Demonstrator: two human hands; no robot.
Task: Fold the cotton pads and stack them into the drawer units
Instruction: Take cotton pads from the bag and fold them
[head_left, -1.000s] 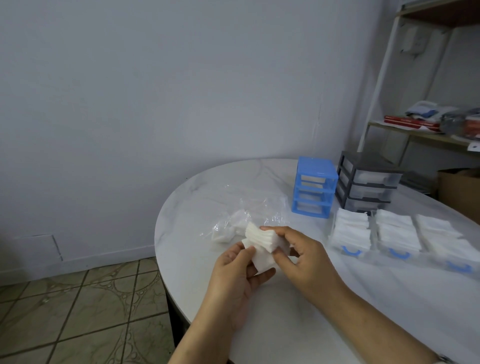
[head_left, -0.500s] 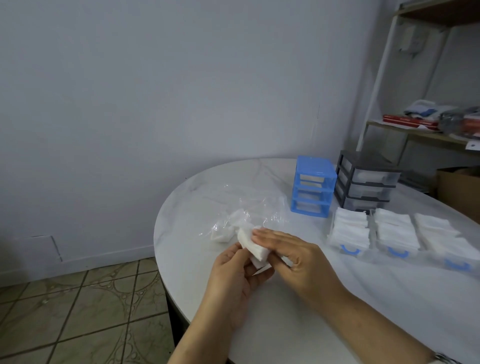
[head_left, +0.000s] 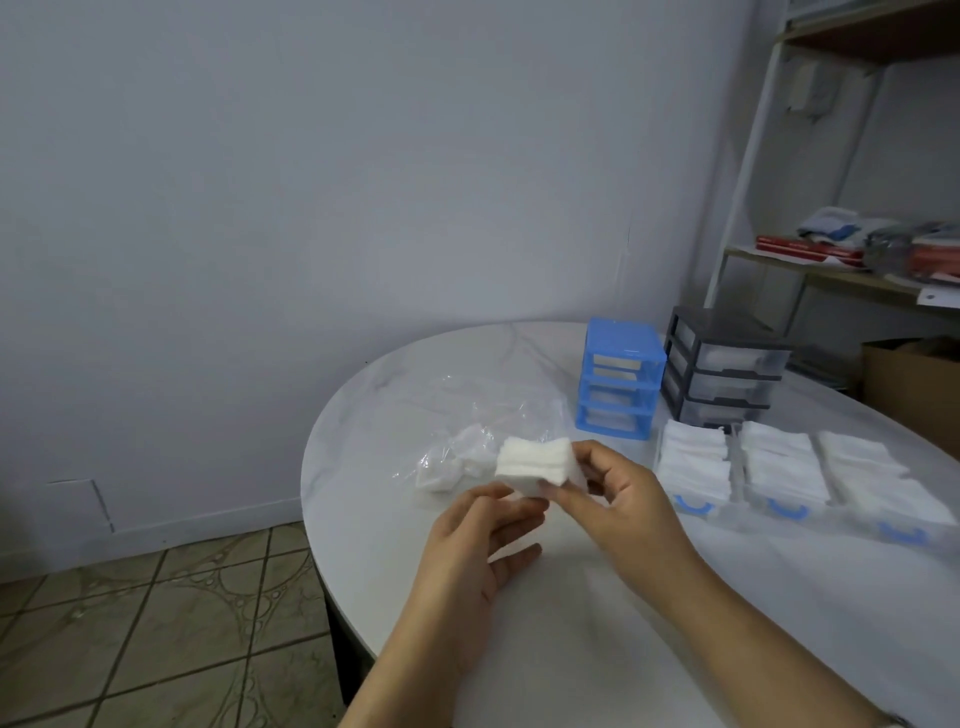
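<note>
My right hand (head_left: 618, 499) pinches a small stack of folded white cotton pads (head_left: 535, 462) above the table. My left hand (head_left: 478, 545) is just below the stack, fingers relaxed, fingertips near its lower edge. A clear plastic bag (head_left: 467, 447) with more pads lies behind the hands. Three pulled-out clear drawers with blue handles, filled with folded pads (head_left: 693, 462), lie to the right. A blue drawer unit (head_left: 621, 384) and a dark grey drawer unit (head_left: 722, 374) stand at the back.
The round white marble table (head_left: 571, 623) ends close to my left, with tiled floor (head_left: 156, 623) beyond. A shelf rack (head_left: 831, 249) with books and a cardboard box (head_left: 909, 384) stand at the right.
My right hand lifted the pad stack up and slightly right, out of my left hand. The left hand's fingers opened below it.
</note>
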